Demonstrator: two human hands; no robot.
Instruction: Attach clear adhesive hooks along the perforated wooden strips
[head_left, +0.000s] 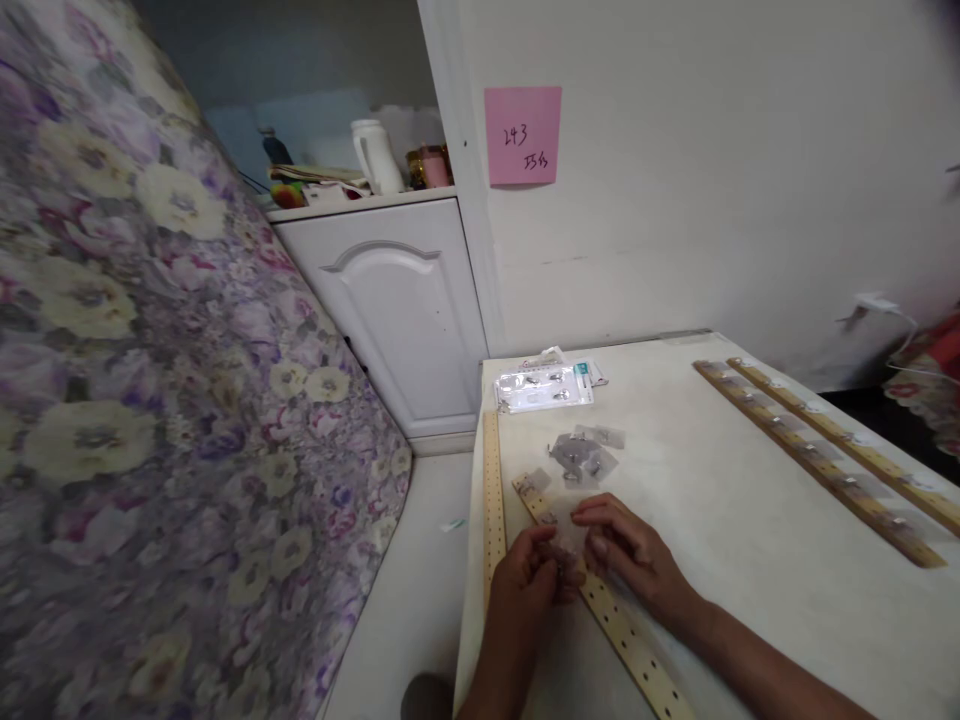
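Note:
A pale wooden strip with rows of holes (627,632) lies slanting on the table beneath my hands. My left hand (521,585) is closed, its fingertips pinching a small clear plastic piece (564,565) over the strip; the piece's exact kind is hard to make out. Just to the right, my right hand (634,555) hovers by the strip with fingers loosely bent and apart, and nothing visible in them. Small clear squares with metal bits (534,482) sit on the strip's far end. Beyond my hands is a loose pile of similar small clear and grey pieces (577,457).
Another holed strip (491,490) lies along the table's left edge. Two strips bearing clear squares (814,455) lie at the right. Clear packaging (544,385) rests at the back left. A floral curtain (150,400) hangs left, near a white cabinet (394,310).

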